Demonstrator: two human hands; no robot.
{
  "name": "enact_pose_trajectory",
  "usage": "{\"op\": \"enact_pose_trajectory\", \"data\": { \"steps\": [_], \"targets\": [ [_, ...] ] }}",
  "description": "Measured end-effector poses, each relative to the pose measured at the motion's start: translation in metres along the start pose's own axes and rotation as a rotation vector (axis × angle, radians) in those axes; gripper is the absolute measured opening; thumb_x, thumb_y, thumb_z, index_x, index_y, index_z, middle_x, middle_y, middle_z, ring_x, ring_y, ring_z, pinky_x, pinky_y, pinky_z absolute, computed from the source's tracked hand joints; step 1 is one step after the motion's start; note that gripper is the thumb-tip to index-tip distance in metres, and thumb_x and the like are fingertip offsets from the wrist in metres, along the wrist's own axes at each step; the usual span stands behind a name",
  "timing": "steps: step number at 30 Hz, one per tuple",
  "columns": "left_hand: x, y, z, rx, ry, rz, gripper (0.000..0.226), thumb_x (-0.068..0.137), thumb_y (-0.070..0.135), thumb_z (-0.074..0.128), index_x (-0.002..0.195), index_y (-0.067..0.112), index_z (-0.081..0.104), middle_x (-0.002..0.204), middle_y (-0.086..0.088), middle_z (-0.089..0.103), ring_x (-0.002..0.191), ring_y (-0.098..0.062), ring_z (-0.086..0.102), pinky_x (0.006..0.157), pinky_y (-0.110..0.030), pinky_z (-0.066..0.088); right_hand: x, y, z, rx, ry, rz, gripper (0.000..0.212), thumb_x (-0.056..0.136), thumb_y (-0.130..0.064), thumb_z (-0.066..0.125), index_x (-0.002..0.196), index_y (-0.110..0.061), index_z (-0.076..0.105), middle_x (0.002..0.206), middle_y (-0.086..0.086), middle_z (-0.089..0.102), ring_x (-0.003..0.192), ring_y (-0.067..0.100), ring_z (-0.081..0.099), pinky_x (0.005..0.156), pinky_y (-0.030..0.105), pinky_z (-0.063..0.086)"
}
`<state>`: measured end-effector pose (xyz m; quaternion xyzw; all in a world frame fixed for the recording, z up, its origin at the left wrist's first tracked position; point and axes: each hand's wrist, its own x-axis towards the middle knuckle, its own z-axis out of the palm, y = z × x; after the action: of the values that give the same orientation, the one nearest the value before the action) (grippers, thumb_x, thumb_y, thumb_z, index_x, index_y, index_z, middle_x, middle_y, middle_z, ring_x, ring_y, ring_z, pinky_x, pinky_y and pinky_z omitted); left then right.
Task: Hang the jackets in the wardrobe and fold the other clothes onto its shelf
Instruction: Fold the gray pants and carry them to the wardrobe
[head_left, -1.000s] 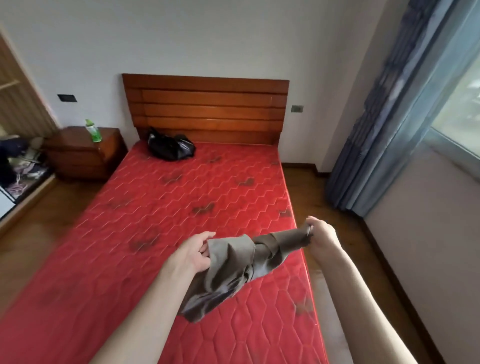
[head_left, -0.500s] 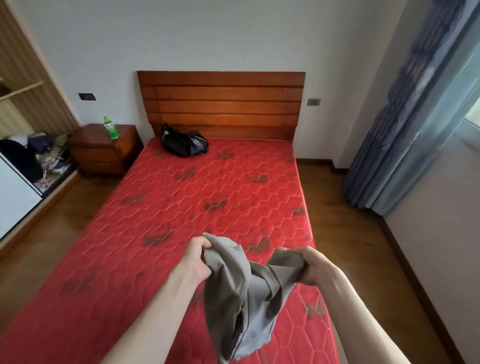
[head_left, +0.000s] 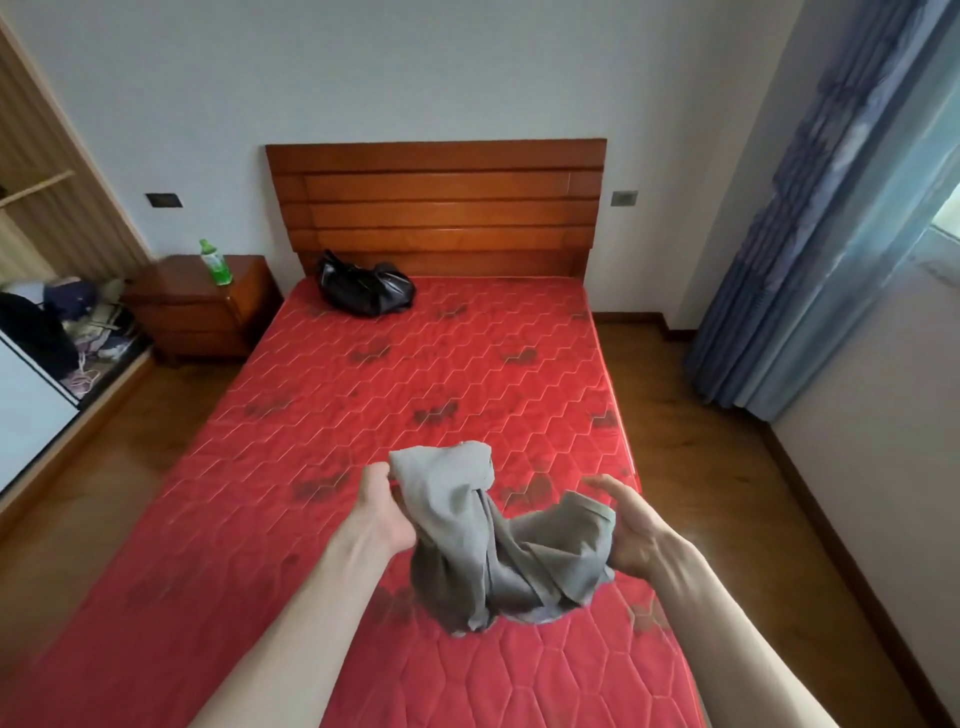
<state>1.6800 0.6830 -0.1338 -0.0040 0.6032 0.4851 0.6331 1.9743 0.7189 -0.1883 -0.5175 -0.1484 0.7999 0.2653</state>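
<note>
A crumpled grey garment hangs between my two hands over the near end of the red mattress. My left hand grips its upper left part, with the cloth standing up above the fingers. My right hand holds the right side of the bunch, thumb raised and fingers under the cloth. The garment's lower folds sag toward the mattress. The open wardrobe stands at the far left, with a pile of clothes on its floor.
A black bag lies on the mattress by the wooden headboard. A green bottle stands on the bedside table. Blue curtains hang at the right. Wooden floor runs along both sides of the bed.
The garment was stretched taut between my hands a second ago; now it is bunched and sagging, with my hands lower and my right hand's grip looser. The view has shifted left.
</note>
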Motion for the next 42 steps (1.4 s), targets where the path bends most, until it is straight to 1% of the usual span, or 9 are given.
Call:
{"op": "enact_pose_trajectory", "data": {
  "steps": [5, 9, 17, 21, 24, 26, 31, 36, 42],
  "targets": [
    [0.007, 0.013, -0.014, 0.269, -0.212, 0.029, 0.034, 0.090, 0.043, 0.076, 0.102, 0.012, 0.080, 0.103, -0.017, 0.079, 0.099, -0.035, 0.073, 0.103, -0.049, 0.053, 0.055, 0.063, 0.049, -0.361, 0.013, 0.034, 0.073, 0.065, -0.041, 0.092, 0.125, -0.007, 0.068, 0.120, 0.008, 0.070, 0.116, 0.028, 0.065, 0.105, 0.042, 0.052],
    [0.026, 0.021, -0.051, 0.379, -0.179, 0.079, 0.032, 0.092, 0.025, 0.075, 0.118, 0.006, 0.075, 0.107, -0.015, 0.079, 0.107, -0.033, 0.074, 0.106, -0.048, 0.053, 0.071, 0.102, 0.094, -0.334, 0.092, 0.020, 0.038, 0.087, -0.021, 0.077, 0.116, 0.002, 0.075, 0.115, 0.020, 0.076, 0.115, 0.036, 0.070, 0.104, 0.047, 0.055],
    [0.047, 0.068, -0.122, 0.171, -0.340, 0.199, 0.037, 0.059, 0.014, 0.070, 0.095, 0.009, 0.066, 0.096, -0.013, 0.065, 0.085, -0.024, 0.062, 0.078, -0.035, 0.047, 0.046, 0.113, 0.112, 0.250, 0.149, -0.269, 0.016, 0.059, -0.018, 0.068, 0.053, -0.004, 0.063, 0.058, 0.016, 0.059, 0.061, 0.026, 0.056, 0.066, 0.037, 0.047],
    [0.051, 0.074, -0.139, -0.026, -0.386, 0.068, 0.031, 0.056, 0.000, 0.056, 0.086, 0.004, 0.059, 0.089, -0.012, 0.063, 0.075, -0.026, 0.065, 0.070, -0.031, 0.055, 0.041, 0.105, 0.106, 0.311, 0.058, -0.134, 0.069, 0.098, -0.060, 0.055, 0.104, 0.005, 0.077, 0.104, 0.025, 0.076, 0.103, 0.039, 0.069, 0.095, 0.050, 0.054],
    [0.041, 0.070, -0.134, 0.019, -0.366, -0.001, 0.029, 0.071, -0.007, 0.034, 0.073, -0.001, 0.062, 0.071, -0.012, 0.067, 0.060, -0.028, 0.069, 0.058, -0.028, 0.057, 0.039, 0.093, 0.132, 0.138, 0.024, -0.076, 0.012, 0.081, -0.007, 0.072, 0.083, -0.004, 0.060, 0.074, 0.013, 0.067, 0.074, 0.026, 0.067, 0.073, 0.036, 0.057],
    [0.038, 0.070, -0.131, -0.004, -0.354, 0.001, 0.025, 0.081, 0.002, 0.040, 0.075, 0.006, 0.064, 0.070, -0.011, 0.068, 0.061, -0.026, 0.069, 0.060, -0.029, 0.057, 0.047, 0.089, 0.136, 0.094, 0.031, -0.089, 0.034, 0.063, 0.005, 0.070, 0.064, -0.014, 0.042, 0.056, 0.002, 0.043, 0.054, 0.015, 0.047, 0.059, 0.027, 0.043],
    [0.041, 0.090, -0.131, -0.008, -0.423, -0.007, 0.029, 0.089, 0.047, 0.075, 0.087, 0.018, 0.076, 0.097, -0.013, 0.076, 0.098, -0.029, 0.069, 0.096, -0.041, 0.050, 0.044, 0.078, 0.132, 0.145, -0.003, -0.214, 0.020, 0.072, -0.014, 0.074, 0.074, -0.009, 0.054, 0.059, 0.006, 0.044, 0.056, 0.019, 0.042, 0.058, 0.031, 0.038],
    [0.034, 0.090, -0.127, 0.241, -0.478, -0.033, 0.024, 0.072, 0.015, 0.077, 0.092, 0.003, 0.073, 0.087, -0.014, 0.071, 0.079, -0.027, 0.070, 0.078, -0.038, 0.052, 0.028, 0.060, 0.124, 0.304, -0.007, -0.380, 0.035, 0.087, -0.027, 0.071, 0.106, 0.002, 0.074, 0.107, 0.023, 0.069, 0.100, 0.036, 0.067, 0.098, 0.047, 0.051],
    [0.029, 0.083, -0.097, 0.129, -0.469, 0.068, 0.023, 0.065, 0.018, 0.073, 0.083, 0.013, 0.060, 0.078, -0.009, 0.059, 0.069, -0.021, 0.060, 0.070, -0.034, 0.047, 0.028, 0.025, 0.138, -0.015, 0.355, -0.451, 0.033, 0.106, -0.044, 0.053, 0.098, -0.014, 0.066, 0.092, 0.011, 0.072, 0.084, 0.021, 0.070, 0.067, 0.032, 0.051]
  ]
}}
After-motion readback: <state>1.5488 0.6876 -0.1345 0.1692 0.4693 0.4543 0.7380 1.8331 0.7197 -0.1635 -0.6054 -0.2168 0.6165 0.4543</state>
